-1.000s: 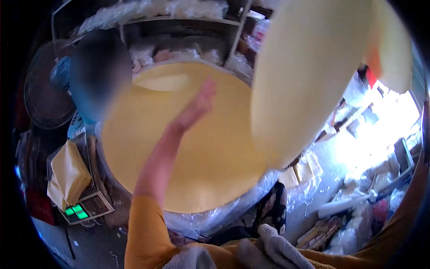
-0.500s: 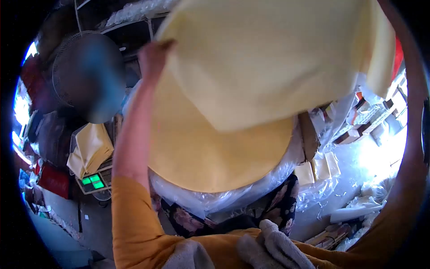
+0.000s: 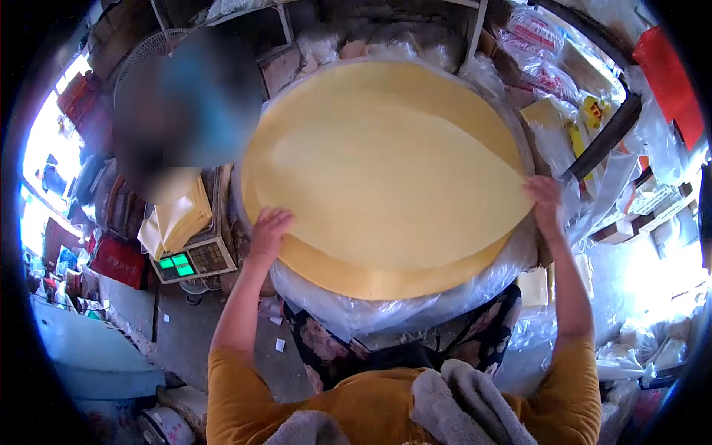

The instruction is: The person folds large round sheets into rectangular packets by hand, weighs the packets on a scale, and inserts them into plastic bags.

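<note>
“Lowered since the earlier frame: the pale yellow sheet [image 3: 386,178], then raised at the far side, now spread across the darker yellow round layer [image 3: 386,285]. What of the hands?”

“Left hand [image 3: 272,225] has come down from the far left to the near left edge. Right hand [image 3: 546,194], previously out of sight, is at the right edge.”

“State of grip?”

“Right hand: fingers closed on the sheet's edge, which draws to a point there. Left hand: fingers curled at the edge; whether they pinch it cannot be told.”

“Extent completed?”

“Laying down is largely done, in my judgement. The sheet lies mostly flat over the middle of the round layer.”

“Outstanding?”

“Coverage is incomplete. Crescents of the darker layer show along the near edge and at the far right. Neither hand is clear of the work, so release is not established.”

“Surroundings?”

“Clear plastic [image 3: 337,311] skirts the near side of the round layer. To the left, folded yellow sheets [image 3: 187,224] sit on a digital scale [image 3: 210,257] with a lit green display [image 3: 176,264]; its figures are not legible.”
</note>
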Motion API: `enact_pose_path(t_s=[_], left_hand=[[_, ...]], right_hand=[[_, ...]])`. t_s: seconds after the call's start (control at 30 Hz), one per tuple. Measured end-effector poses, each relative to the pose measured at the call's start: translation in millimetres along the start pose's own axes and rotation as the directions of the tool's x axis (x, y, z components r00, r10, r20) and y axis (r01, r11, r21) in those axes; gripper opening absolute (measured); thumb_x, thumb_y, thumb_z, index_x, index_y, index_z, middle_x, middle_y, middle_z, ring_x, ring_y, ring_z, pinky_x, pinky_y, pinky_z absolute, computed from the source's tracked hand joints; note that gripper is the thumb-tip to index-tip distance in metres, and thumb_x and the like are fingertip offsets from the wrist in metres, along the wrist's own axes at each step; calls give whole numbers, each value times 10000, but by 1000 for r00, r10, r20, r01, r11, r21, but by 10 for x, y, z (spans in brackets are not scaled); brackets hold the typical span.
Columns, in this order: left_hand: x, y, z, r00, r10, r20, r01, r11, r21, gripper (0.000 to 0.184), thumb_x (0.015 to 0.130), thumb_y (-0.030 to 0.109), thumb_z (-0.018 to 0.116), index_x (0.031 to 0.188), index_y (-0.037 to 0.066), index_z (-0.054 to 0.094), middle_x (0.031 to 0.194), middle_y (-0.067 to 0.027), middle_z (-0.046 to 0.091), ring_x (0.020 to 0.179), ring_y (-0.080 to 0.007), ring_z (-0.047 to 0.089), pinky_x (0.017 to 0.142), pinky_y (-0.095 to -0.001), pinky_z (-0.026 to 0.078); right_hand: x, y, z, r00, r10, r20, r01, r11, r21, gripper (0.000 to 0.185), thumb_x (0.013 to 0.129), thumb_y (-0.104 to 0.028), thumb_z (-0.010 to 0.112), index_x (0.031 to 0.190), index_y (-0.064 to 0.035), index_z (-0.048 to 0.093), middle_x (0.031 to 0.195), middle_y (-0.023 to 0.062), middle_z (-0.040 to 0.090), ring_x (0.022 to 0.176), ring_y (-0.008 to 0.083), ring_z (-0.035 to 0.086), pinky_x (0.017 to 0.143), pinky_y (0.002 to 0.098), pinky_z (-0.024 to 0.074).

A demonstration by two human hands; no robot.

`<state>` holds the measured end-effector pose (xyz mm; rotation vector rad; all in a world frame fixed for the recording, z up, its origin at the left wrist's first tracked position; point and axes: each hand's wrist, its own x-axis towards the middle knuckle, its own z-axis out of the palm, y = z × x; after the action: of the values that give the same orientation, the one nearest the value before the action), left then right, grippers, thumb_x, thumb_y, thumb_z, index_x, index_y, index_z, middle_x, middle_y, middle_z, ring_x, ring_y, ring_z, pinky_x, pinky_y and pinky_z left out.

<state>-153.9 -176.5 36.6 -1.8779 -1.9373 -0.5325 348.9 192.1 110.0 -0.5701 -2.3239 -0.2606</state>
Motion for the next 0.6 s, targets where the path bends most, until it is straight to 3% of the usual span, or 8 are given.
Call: enact_pose_path(t_s=[0.1,0.2,0.3,0.4,0.47,0.5,0.57,0.6], left_hand=[[-119,36,130,996,-39,86,41,999,-30,259,683,-12,518,912,66,610,981,-76,619,983,-253,564,882,-393,407],[-97,58,103,990,-21,136,28,998,-52,231,687,-7,525,892,64,605,975,-73,617,957,-256,569,873,-392,409],[-46,-3,42,978,14,209,-5,999,-46,205,700,-6,524,872,68,608,965,-73,623,948,-255,573,875,-391,406],[-8,-99,-4,937,-31,347,59,996,-71,166,719,0,522,835,74,615,924,-85,635,939,-257,578,876,-392,404],[75,-119,-45,892,-170,419,197,980,-21,110,741,34,537,794,78,622,845,-117,642,916,-264,585,876,-421,393],[187,-97,-86,851,-287,440,356,931,-82,98,741,49,546,791,77,626,821,-125,638,906,-269,585,876,-434,388],[436,-109,-109,717,-487,499,637,748,-186,82,741,78,566,786,76,634,773,-142,631,887,-279,586,875,-458,378],[480,-196,3,753,-464,467,575,808,-125,169,742,132,606,904,89,627,871,-139,630,937,-286,562,877,-461,368]], right_hand=[[-341,-115,337,966,-117,232,104,992,67,239,774,-129,498,943,-134,666,1035,28,630,1103,251,510,986,422,344],[-626,-428,493,941,-139,309,198,966,-169,275,767,-145,505,1004,-124,643,1048,29,625,1165,238,474,1032,427,303],[-598,-819,454,865,-320,386,336,941,27,299,743,-107,542,1032,-107,619,1055,25,623,1159,216,488,1043,443,289],[-809,-858,576,891,-224,395,60,921,386,220,751,-88,589,967,-81,632,1024,46,628,1065,214,550,967,413,386],[-879,-836,639,876,104,470,-353,803,480,152,773,-89,603,921,-62,629,952,73,635,948,230,587,856,382,446],[-893,-820,657,815,256,520,-535,678,504,121,784,-90,609,897,-52,628,916,87,639,890,238,606,801,367,476],[-797,-740,708,711,385,588,-672,617,409,109,807,-136,606,862,-42,618,838,109,633,796,254,605,702,346,477],[-729,-699,738,653,446,612,-732,579,359,125,819,-159,605,844,-37,614,800,120,630,749,262,604,652,335,477]])
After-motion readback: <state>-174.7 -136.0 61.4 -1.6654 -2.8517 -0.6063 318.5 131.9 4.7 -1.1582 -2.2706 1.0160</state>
